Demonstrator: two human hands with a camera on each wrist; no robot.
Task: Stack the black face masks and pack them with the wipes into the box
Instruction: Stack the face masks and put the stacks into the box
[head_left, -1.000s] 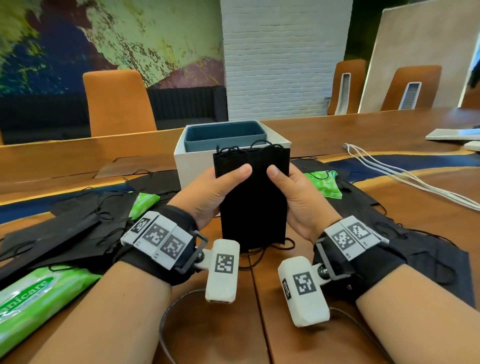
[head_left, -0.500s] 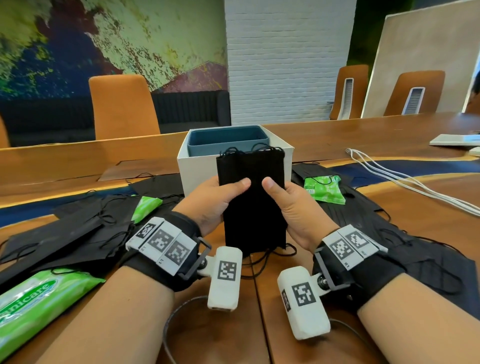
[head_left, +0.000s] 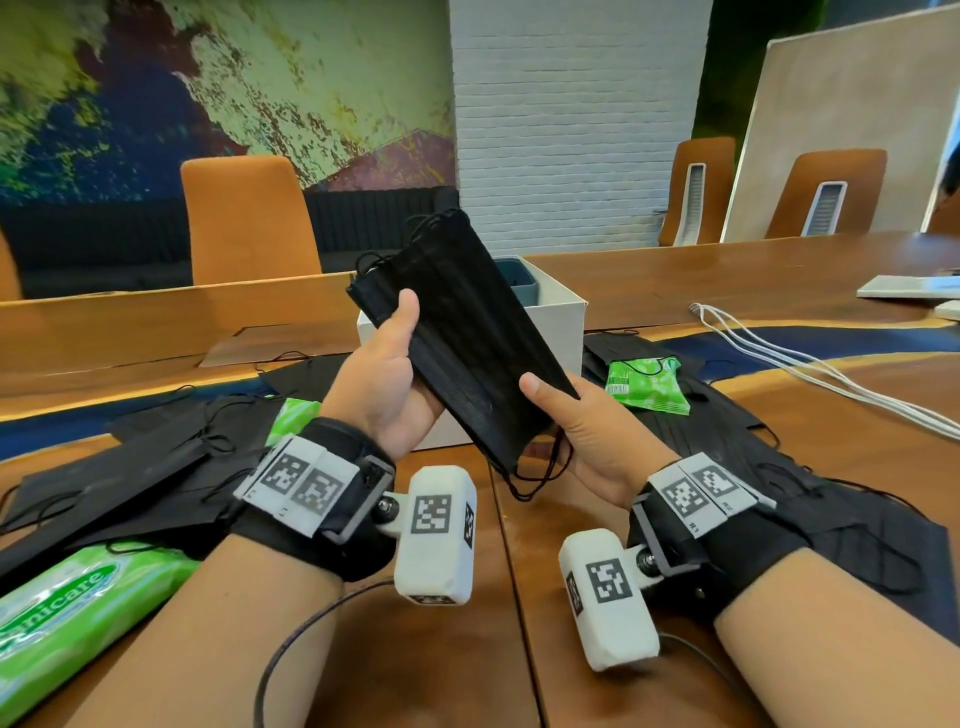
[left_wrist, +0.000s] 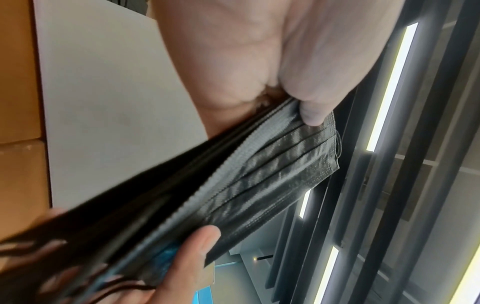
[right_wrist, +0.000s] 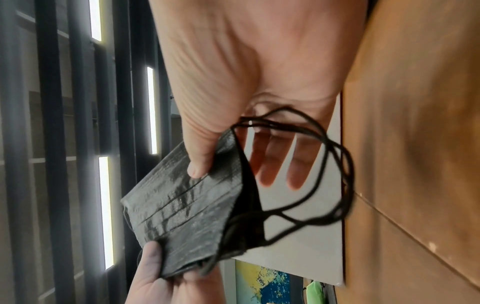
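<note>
A stack of black face masks (head_left: 462, 332) is held up in the air between both hands, tilted with its far end up and to the left. My left hand (head_left: 387, 371) grips its upper left edge, thumb on top. My right hand (head_left: 576, 421) pinches its lower end, where the ear loops (head_left: 535, 467) dangle. The left wrist view shows the mask stack (left_wrist: 259, 181) under my thumb. In the right wrist view the mask stack (right_wrist: 187, 216) is pinched by thumb and fingers. The white box (head_left: 550, 332) with a blue-grey insert stands right behind the stack.
Loose black masks (head_left: 130, 467) lie on the wooden table at left, and more masks (head_left: 810, 483) at right. A large green wipes pack (head_left: 78, 613) lies near left. Small green wipe packets (head_left: 647, 384), (head_left: 293, 415) flank the box. White cables (head_left: 810, 364) run at right.
The mask stack was upright in front of the box; both hands have raised it and tilted it, the left hand going up and the right hand down to its lower end.
</note>
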